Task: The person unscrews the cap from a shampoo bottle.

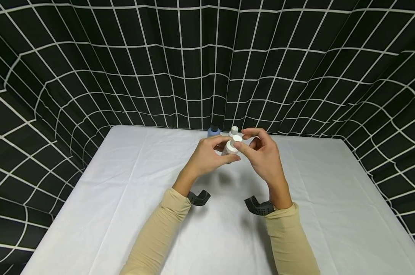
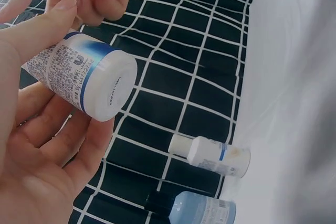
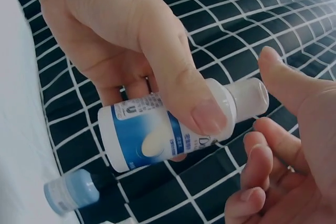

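My left hand (image 1: 205,154) grips a small white bottle (image 3: 139,137) with a blue label, thumb on one side and fingers on the other. The bottle is held tilted above the table, its flat base showing in the left wrist view. My right hand (image 1: 265,157) is beside the bottle's white cap (image 3: 251,99). In the right wrist view its thumb and loosely bent fingers lie on either side of the cap, with a gap showing at the thumb. Behind the hands stand another white bottle (image 2: 218,156) and a blue bottle (image 2: 202,208) with a black cap.
A white cloth (image 1: 132,191) covers the table. Black curtains (image 1: 193,65) with a white grid surround its back and sides. Each wrist wears a black camera mount, one on the left (image 1: 199,198) and one on the right (image 1: 258,206).
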Demonstrator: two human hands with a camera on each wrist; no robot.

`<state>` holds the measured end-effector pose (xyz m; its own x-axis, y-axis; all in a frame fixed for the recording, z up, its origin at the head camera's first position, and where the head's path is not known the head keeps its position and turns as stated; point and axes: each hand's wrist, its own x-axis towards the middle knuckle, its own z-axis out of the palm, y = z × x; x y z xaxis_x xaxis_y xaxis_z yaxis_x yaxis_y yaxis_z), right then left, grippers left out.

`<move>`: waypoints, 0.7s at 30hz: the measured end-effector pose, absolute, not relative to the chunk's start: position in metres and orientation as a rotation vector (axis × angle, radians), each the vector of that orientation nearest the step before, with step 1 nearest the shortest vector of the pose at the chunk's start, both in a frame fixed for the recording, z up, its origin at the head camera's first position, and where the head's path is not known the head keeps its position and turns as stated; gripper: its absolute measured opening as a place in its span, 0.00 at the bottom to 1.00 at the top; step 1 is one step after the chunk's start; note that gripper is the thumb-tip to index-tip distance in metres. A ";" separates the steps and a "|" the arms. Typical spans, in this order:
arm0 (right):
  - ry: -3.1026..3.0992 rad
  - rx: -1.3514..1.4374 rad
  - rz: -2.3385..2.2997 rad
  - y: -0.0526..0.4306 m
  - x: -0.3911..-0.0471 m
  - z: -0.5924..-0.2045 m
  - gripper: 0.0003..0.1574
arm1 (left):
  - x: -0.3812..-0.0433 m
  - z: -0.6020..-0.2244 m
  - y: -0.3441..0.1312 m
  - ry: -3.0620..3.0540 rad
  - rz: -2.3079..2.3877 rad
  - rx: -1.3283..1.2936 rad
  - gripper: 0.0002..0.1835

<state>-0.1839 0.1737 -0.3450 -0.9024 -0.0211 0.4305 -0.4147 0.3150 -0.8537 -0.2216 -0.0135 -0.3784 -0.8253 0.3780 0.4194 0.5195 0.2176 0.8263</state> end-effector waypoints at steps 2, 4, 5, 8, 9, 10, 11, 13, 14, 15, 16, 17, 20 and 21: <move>-2.269 0.366 1.625 0.172 -0.184 -0.345 0.20 | -0.221 -0.378 -0.013 -2.351 -1.658 -0.875 0.22; -2.282 0.355 1.628 0.169 -0.184 -0.346 0.19 | -0.222 -0.378 -0.013 -2.353 -1.639 -0.881 0.22; -2.284 0.356 1.624 0.168 -0.184 -0.346 0.18 | -0.222 -0.378 -0.013 -2.352 -1.631 -0.885 0.22; -2.272 0.384 1.599 0.164 -0.185 -0.347 0.17 | -0.222 -0.377 -0.012 -2.347 -1.609 -0.891 0.22; -2.263 0.398 1.590 0.163 -0.184 -0.346 0.16 | -0.222 -0.376 -0.012 -2.345 -1.603 -0.893 0.22; -2.257 0.416 1.577 0.162 -0.184 -0.346 0.16 | -0.222 -0.376 -0.012 -2.343 -1.595 -0.894 0.22; -2.252 0.432 1.566 0.162 -0.184 -0.345 0.16 | -0.222 -0.375 -0.012 -2.342 -1.588 -0.895 0.22; -2.257 0.460 1.539 0.161 -0.184 -0.345 0.16 | -0.222 -0.375 -0.012 -2.345 -1.574 -0.894 0.23; -2.265 0.479 1.517 0.161 -0.184 -0.345 0.16 | -0.222 -0.374 -0.012 -2.349 -1.570 -0.888 0.23; -2.276 0.498 1.497 0.161 -0.184 -0.345 0.16 | -0.222 -0.374 -0.013 -2.353 -1.565 -0.878 0.23; -2.288 0.523 1.486 0.161 -0.184 -0.346 0.16 | -0.222 -0.375 -0.013 -2.360 -1.566 -0.867 0.23; -2.297 0.549 1.485 0.162 -0.184 -0.346 0.17 | -0.221 -0.375 -0.014 -2.366 -1.568 -0.858 0.24; -2.320 0.633 1.492 0.164 -0.185 -0.346 0.21 | -0.221 -0.375 -0.015 -2.385 -1.563 -0.830 0.24; -2.324 0.659 1.507 0.164 -0.186 -0.346 0.22 | -0.221 -0.375 -0.016 -2.387 -1.560 -0.824 0.24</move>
